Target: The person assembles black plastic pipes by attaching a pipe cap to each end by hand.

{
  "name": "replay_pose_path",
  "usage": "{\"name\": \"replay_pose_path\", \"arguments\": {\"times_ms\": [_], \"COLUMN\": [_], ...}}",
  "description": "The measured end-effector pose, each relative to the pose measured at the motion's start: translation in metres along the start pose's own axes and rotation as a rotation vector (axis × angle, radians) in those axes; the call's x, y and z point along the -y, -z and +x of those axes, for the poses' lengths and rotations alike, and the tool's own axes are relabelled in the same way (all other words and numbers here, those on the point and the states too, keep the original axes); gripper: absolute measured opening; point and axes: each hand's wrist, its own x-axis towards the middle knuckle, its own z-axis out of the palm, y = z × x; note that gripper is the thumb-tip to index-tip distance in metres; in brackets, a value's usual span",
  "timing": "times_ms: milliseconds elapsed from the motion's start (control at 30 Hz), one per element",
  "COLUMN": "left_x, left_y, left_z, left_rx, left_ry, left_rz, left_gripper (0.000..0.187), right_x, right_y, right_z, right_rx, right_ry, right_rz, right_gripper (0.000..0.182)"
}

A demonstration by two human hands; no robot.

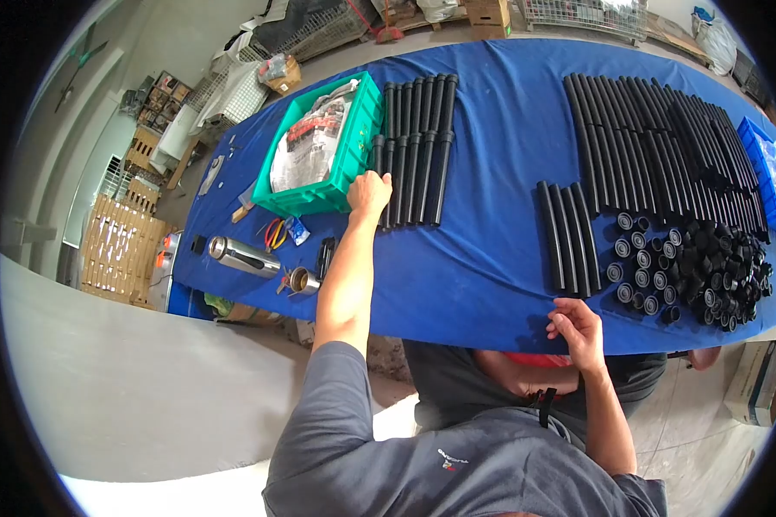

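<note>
My left hand [370, 195] reaches to the near right corner of the green crate [366, 112], its fingers closed round the leftmost black tube [378, 153]. The tube's capped top shows above the fist; its lower part is mostly hidden. Beside it, capped black tubes [417, 177] lie in two rows. Over the table's front edge, my right hand [580, 333] has its fingers loosely bent and apart, with nothing visible in them. Just beyond it lie several uncapped black tubes [569, 241]. To their right is a heap of black caps [707, 271].
A large block of black tubes [629, 146] covers the right of the blue tablecloth [491, 172], with a blue bin [754, 146] beyond. At left lie a steel flask [241, 256], orange-handled scissors [275, 233] and a metal cup [303, 281]. The crate holds a plastic bag [306, 155].
</note>
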Motion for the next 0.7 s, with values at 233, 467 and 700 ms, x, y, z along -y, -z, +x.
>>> {"name": "replay_pose_path", "arguments": {"times_ms": [233, 467, 700], "left_x": [-0.038, -0.069, -0.056], "left_y": [-0.004, -0.053, -0.062], "left_z": [-0.037, -0.068, -0.054], "left_rx": [-0.356, -0.165, -0.256], "left_ry": [-0.463, -0.645, -0.680], "left_rz": [-0.185, -0.109, -0.195], "left_gripper": [0.047, 0.054, 0.045], "right_x": [-0.001, -0.003, 0.005], "right_y": [0.002, 0.001, -0.002], "right_z": [0.001, 0.001, 0.000], "right_rx": [-0.002, -0.012, -0.019], "right_ry": [0.008, 0.012, -0.014], "right_rz": [0.006, -0.013, -0.007], "right_gripper": [0.027, 0.026, 0.026]}}
